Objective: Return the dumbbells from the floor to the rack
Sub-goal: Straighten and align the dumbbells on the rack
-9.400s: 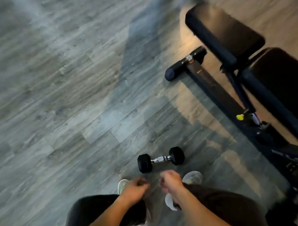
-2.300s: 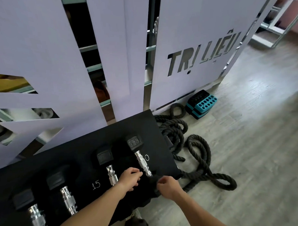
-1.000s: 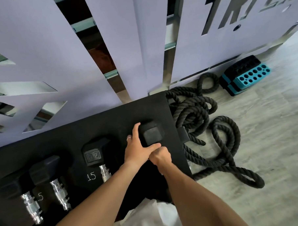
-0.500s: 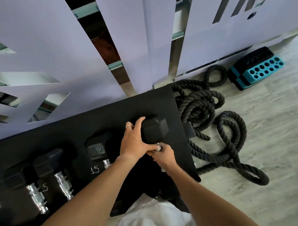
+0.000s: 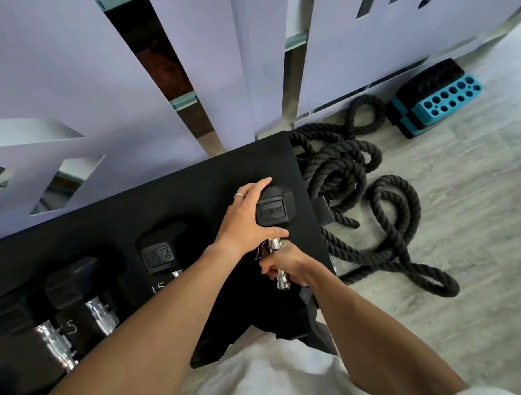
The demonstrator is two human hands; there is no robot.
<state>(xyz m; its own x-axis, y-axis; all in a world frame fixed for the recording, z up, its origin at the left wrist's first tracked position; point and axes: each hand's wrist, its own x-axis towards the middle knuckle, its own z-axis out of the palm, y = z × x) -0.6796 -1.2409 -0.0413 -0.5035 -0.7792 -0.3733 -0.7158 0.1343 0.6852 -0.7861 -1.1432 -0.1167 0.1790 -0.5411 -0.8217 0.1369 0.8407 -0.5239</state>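
The dumbbell (image 5: 274, 223) sits at the right end of the black rack (image 5: 170, 201), a little right of the frame's centre, its long axis running from the hex head at the rack's far side back toward the person, with the chrome handle pointing at the lower frame. Both hands are on it: the left hand (image 5: 245, 219) is wrapped over the far head, fingers along its top and left side and thumb along its lower edge, a ring showing on one finger; the right hand (image 5: 281, 266) is curled round the handle just below that head. The near head is hidden behind the right forearm, so I cannot tell whether it has settled in the rack. The left hand is nearer the far end, so any last push into the slot would likely come along the handle's line, away from the body. A raised plate on the held head carries writing too blurred to read. The next dumbbell (image 5: 160, 252) to the left shows "20" upside down; chalked on the rack are "15" beside it, a "5" further left, and a partly covered "2" by the held handle. A rope (image 5: 373, 210) lies coiled on the floor to the right.
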